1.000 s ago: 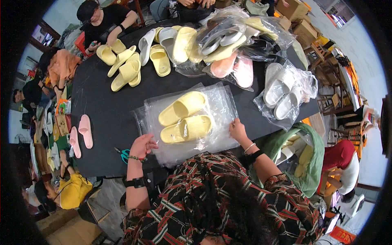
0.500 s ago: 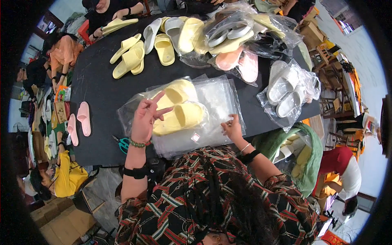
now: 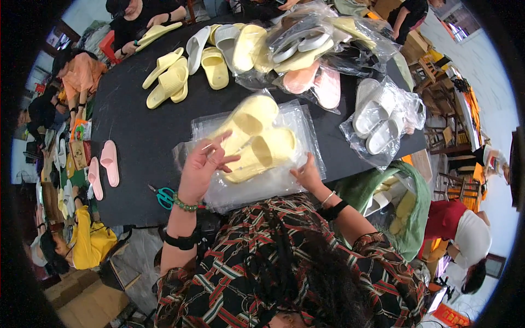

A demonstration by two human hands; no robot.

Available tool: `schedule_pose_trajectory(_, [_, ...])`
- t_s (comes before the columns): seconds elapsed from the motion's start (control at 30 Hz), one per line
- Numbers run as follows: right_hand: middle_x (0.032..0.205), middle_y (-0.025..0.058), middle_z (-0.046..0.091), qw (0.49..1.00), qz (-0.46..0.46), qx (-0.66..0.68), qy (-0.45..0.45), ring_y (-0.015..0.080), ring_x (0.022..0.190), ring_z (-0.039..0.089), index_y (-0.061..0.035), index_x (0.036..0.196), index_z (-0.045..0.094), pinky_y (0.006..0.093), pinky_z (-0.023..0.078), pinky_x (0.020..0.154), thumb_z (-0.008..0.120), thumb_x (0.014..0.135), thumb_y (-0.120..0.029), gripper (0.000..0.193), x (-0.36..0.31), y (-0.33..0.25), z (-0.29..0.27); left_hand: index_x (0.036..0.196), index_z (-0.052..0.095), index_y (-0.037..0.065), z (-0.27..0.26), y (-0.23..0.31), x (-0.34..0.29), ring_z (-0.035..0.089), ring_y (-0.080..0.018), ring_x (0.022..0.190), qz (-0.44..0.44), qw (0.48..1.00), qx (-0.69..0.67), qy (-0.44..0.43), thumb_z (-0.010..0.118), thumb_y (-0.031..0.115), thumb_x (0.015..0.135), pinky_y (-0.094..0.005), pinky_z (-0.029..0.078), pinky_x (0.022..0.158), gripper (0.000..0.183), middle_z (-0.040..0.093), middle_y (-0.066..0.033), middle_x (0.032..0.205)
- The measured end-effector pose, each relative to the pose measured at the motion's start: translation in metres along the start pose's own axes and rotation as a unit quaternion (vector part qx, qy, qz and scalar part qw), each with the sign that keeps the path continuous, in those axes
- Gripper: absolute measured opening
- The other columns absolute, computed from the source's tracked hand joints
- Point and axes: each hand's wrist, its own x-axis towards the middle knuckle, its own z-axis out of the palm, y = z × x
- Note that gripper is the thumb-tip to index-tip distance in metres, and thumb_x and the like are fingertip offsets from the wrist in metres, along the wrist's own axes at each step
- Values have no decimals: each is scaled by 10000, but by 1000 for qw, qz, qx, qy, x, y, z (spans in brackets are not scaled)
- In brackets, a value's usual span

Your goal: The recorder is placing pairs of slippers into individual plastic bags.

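Note:
A pair of yellow slippers [image 3: 269,150] lies side by side within clear plastic, on a stack of clear plastic bags [image 3: 243,198] in front of me. My left hand [image 3: 203,168] is at the heel end of the near slipper, its fingers stretched out and apart. At the toe end, my right hand [image 3: 308,176] has thumb and fingers bent around the edge of the plastic. Some of its fingertips are hidden by the film.
Teal-handled scissors [image 3: 164,198] and pink slippers [image 3: 110,163] lie on the black table [image 3: 136,123] to the left. Loose yellow slippers [image 3: 170,85] and bagged slippers [image 3: 383,117] lie farther off. A green sack [image 3: 407,232] holds more at right. Several people work around.
The yellow slippers have shifted right and slightly away from me, with their plastic. My right hand's fingers have closed in on the plastic edge. My left hand has moved slightly right.

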Motion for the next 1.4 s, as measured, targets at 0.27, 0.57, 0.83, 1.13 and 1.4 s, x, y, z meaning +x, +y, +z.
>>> schedule_pose_trajectory(0.27, [894, 200, 614, 924, -144, -347, 76, 393, 888, 606, -14, 1342, 322, 470, 484, 825, 596, 774, -53, 632, -7, -15, -35, 1056, 536, 43, -62, -130, -32, 674, -209, 871, -226, 963, 86, 116, 557, 197, 947, -275, 520, 678, 190, 649, -116, 1076])
schedule_pose_trajectory(0.57, [903, 233, 642, 974, -66, -210, 61, 401, 859, 618, 19, 914, 580, 463, 499, 757, 661, 819, -338, 378, 73, -40, -42, 1116, 590, 53, -57, -117, -23, 673, -181, 838, -194, 970, -47, 135, 529, 256, 966, -246, 484, 649, 260, 661, -89, 1007])
schedule_pose_trajectory(0.83, [832, 177, 657, 986, -95, -130, -35, 336, 781, 639, -11, 885, 636, 395, 512, 703, 719, 771, -337, 354, 90, -58, -30, 1352, 471, 64, -63, -72, 3, 685, -184, 765, -65, 987, 30, 141, 451, 195, 992, -212, 452, 571, 384, 648, -133, 1116])
schedule_pose_trajectory(1.13, [816, 133, 677, 995, -23, -48, -88, 229, 745, 659, 11, 980, 603, 371, 517, 681, 643, 862, -347, 379, 66, 5, 0, 1460, 240, 128, -105, -65, -13, 589, -365, 1084, -222, 933, -284, 13, 242, 483, 998, -500, 501, 893, 583, 567, -198, 1221])
schedule_pose_trajectory(1.4, [816, 130, 683, 991, 16, 58, -124, 182, 689, 667, 38, 1042, 586, 301, 530, 586, 609, 895, -260, 333, 55, 0, -3, 1339, 390, 28, -135, -124, -10, 587, -341, 1102, -273, 939, -202, 50, 433, 303, 971, -370, 535, 787, 462, 554, -171, 1255])
